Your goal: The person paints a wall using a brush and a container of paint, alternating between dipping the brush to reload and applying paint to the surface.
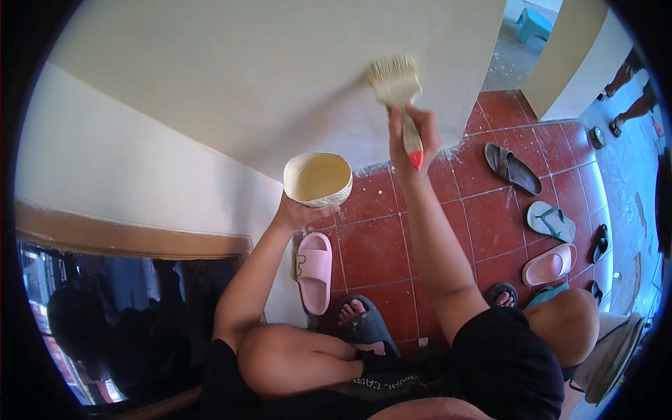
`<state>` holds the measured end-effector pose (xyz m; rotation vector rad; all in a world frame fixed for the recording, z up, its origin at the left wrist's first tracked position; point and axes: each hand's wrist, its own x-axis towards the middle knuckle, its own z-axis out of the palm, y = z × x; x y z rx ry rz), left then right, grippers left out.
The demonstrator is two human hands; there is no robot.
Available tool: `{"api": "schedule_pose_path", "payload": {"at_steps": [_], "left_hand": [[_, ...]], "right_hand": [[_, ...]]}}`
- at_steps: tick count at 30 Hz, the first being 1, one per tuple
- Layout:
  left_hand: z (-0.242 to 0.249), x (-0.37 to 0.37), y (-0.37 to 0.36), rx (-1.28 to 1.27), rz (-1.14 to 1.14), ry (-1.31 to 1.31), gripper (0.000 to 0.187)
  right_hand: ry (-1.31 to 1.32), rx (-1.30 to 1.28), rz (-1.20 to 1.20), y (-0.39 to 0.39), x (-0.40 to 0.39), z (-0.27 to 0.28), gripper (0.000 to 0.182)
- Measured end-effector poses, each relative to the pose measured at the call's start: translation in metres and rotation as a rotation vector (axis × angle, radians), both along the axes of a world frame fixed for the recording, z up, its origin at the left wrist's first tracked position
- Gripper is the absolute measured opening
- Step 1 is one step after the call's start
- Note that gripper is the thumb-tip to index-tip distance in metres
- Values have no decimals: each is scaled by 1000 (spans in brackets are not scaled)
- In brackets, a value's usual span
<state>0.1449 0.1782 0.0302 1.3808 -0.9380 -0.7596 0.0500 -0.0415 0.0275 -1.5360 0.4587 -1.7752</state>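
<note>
My left hand (pixel 306 212) holds a bowl (pixel 318 178) from below, its rim crusted and cream-coloured paint inside. In my right hand (pixel 414 134) is the handle of a wide paintbrush (pixel 396 85), red at its end. The bristles point up and are coated in cream paint, in front of the cream wall (pixel 266 77). Whether they touch the wall cannot be made out. The brush is up and to the right of the bowl, apart from it.
Red floor tiles (pixel 371 248) with white specks lie below. A pink slipper (pixel 314 273) is by the wall; a brown sandal (pixel 512 169) and several other shoes lie right. A bucket (pixel 607 353) stands lower right. Another person's legs (pixel 633 105) and a blue stool (pixel 535 25) show farther off.
</note>
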Motion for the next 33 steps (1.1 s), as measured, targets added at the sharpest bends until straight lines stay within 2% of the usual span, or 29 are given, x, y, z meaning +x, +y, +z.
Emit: {"api": "schedule_pose_path", "payload": {"at_steps": [3, 4, 6, 7, 9, 12, 14, 17, 18, 19, 21, 26, 28, 30, 32, 33], "left_hand": [[5, -3, -2, -57, 32, -52, 75], [0, 2, -2, -39, 11, -131, 76], [-5, 3, 0, 26, 21, -242, 84], [-6, 2, 0, 7, 41, -232, 84], [-5, 1, -3, -34, 22, -196, 91], [0, -3, -7, -18, -8, -52, 96], [3, -4, -11, 3, -16, -61, 96], [12, -9, -17, 9, -52, -41, 96], [15, -11, -18, -9, -78, 1, 95], [15, -12, -19, -7, -80, 5, 95], [14, -13, -18, -24, -84, -43, 96], [1, -15, -6, 14, -54, 40, 91], [6, -11, -9, 19, -56, 41, 88], [10, -16, -9, -14, -36, -139, 84], [3, -16, -8, -11, -43, -113, 83], [2, -15, -7, -8, -27, -63, 82]], "right_hand": [[251, 235, 40, 10, -19, -77, 13], [273, 209, 68, 16, -22, -101, 13], [386, 417, 60, 22, -32, -132, 13], [399, 392, 71, 21, -34, -129, 13], [169, 460, 105, 21, -39, -122, 19], [41, 220, 111, 6, -39, -42, 18], [-49, 17, 22, -8, -33, 5, 19], [-176, -75, 120, -28, -19, 34, 21], [-61, -41, 75, -30, -18, 30, 18], [-57, -38, 73, -33, -16, 16, 18], [-115, 107, 231, -33, -14, -26, 17], [-76, 426, 265, -8, -29, -145, 17], [434, 338, 109, -7, -37, -191, 16], [447, 431, 139, 9, -48, -200, 16], [449, 515, 177, 15, -46, -202, 16], [351, 613, 183, 16, -43, -205, 18]]}}
